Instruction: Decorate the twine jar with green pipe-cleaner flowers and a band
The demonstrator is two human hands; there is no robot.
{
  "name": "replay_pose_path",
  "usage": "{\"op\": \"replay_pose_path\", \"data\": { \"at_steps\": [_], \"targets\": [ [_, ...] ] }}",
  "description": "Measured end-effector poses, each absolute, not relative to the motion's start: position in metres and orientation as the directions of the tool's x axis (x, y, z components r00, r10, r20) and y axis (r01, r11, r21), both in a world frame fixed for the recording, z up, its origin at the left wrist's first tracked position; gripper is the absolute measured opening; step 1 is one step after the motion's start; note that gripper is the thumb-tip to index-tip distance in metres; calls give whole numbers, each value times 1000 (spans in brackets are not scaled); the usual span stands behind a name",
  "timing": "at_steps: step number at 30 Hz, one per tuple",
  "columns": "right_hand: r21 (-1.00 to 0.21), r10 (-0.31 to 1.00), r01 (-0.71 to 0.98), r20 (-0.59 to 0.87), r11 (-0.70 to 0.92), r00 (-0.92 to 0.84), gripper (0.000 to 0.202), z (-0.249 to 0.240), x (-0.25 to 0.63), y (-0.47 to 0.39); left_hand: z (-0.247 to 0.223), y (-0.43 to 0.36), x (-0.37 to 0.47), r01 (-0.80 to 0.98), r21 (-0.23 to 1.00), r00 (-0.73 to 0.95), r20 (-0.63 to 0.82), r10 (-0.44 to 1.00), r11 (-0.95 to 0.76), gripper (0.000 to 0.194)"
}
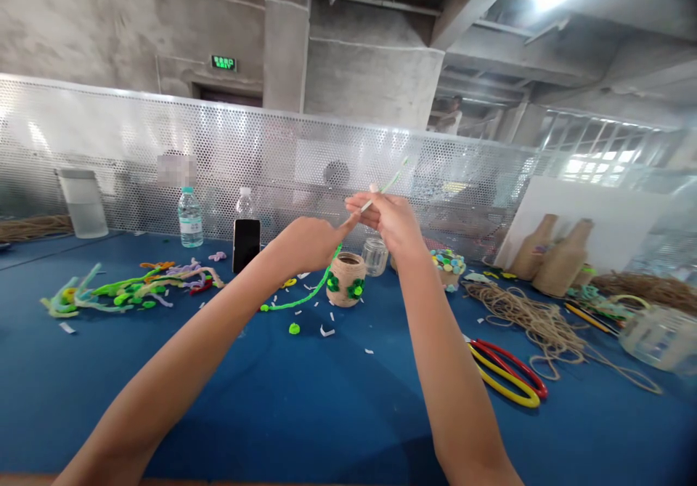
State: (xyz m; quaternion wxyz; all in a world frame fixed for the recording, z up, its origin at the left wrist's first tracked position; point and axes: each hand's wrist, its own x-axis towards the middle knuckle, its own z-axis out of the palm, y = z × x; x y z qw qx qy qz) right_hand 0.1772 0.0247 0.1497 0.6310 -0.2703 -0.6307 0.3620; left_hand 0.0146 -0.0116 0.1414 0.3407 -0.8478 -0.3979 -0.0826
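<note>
Both of my hands are raised over the far part of the blue table. My right hand pinches a thin pale strip that slants up to the right. My left hand is closed, with a fingertip at the strip's lower end. From beneath it a green fuzzy stem curves down onto the table. Just below my hands stands a twine-wrapped jar with dark green fuzzy pieces and a bright green one on its side. A small bright green piece lies in front of the jar.
Colored fuzzy stems, a phone and a water bottle are at left. A glass jar stands behind the wrapped one. At right are red-and-yellow-handled scissors, loose twine, wrapped bottles and another glass jar.
</note>
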Motion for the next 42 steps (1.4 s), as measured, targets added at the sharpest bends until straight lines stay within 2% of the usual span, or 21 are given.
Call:
{"op": "replay_pose_path", "data": {
  "at_steps": [10,14,19,34,37,42],
  "targets": [
    [-826,818,-50,563,561,-119,30,152,180,19,142,-11,14,729,-532,671,428,606,-431,64],
    [-821,805,-63,570,568,-164,19,152,182,21,142,-10,13,733,-527,665,424,614,-430,65],
    [-816,809,-141,576,560,-122,10,151,181,26,143,-11,13,738,-538,658,435,615,-409,62],
    [-840,838,-62,542,539,-59,41,152,184,24,146,-12,15,725,-559,670,437,600,-402,62],
    [-848,844,-69,530,525,-81,34,152,185,24,145,-11,15,727,-556,669,438,600,-404,63],
    [-875,874,86,462,477,-149,15,152,187,24,146,-9,10,744,-539,651,447,614,-396,62]
  ]
}}
